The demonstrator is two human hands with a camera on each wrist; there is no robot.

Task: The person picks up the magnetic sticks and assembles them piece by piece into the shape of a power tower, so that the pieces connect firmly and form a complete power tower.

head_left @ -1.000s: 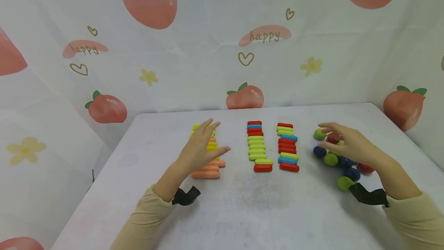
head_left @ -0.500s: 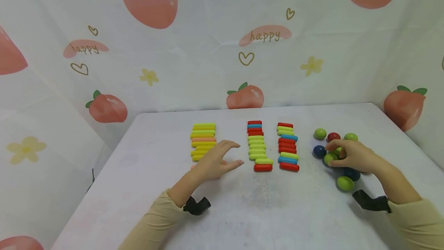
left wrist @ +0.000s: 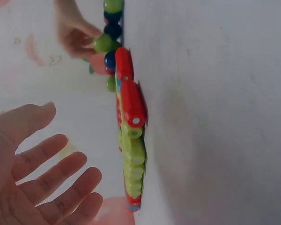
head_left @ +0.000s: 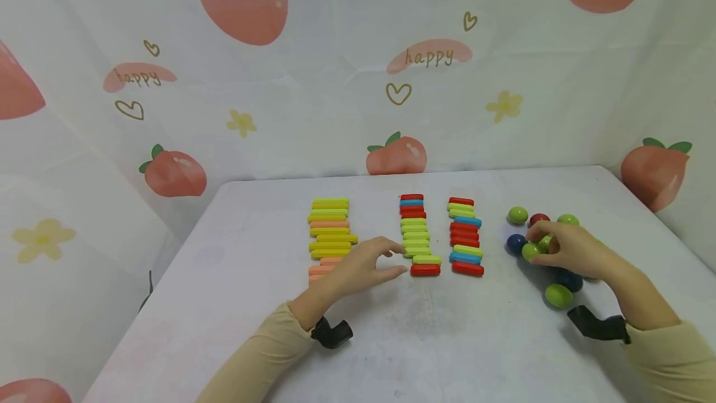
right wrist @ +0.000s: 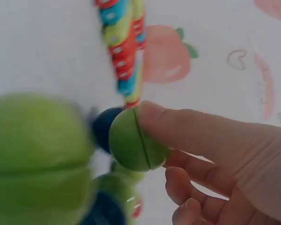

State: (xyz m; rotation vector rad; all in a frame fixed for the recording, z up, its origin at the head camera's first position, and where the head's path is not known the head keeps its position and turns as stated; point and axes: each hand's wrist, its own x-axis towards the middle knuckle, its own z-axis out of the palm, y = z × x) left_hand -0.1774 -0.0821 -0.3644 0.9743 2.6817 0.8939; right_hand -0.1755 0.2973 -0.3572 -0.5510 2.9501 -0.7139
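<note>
My right hand [head_left: 576, 247] pinches a green ball [right wrist: 136, 140] with a seam round it, the thumb on one side and fingers behind. Around it lie other balls: a dark blue ball [head_left: 516, 244], a nearer green ball [head_left: 559, 296] and a red ball [head_left: 539, 219], partly hidden. My left hand [head_left: 360, 266] hovers with fingers loosely bent and nothing in them. Its fingertips come up to the middle row of short plastic rods [head_left: 416, 235] in light green, red and blue. In the left wrist view, a red rod [left wrist: 132, 104] shows a pale dot on its end.
Right of the middle row lies another row of red, blue and green rods [head_left: 465, 235]. Yellow and orange rods [head_left: 330, 229] are lined up at the left, partly behind the left hand. A white table [head_left: 447, 353] meets a peach-printed cloth [head_left: 313, 79] at the back.
My right hand has come down among the balls, gripped a green one and shifted it slightly. My left hand has moved right and nearer, from over the yellow and orange rods to the middle row.
</note>
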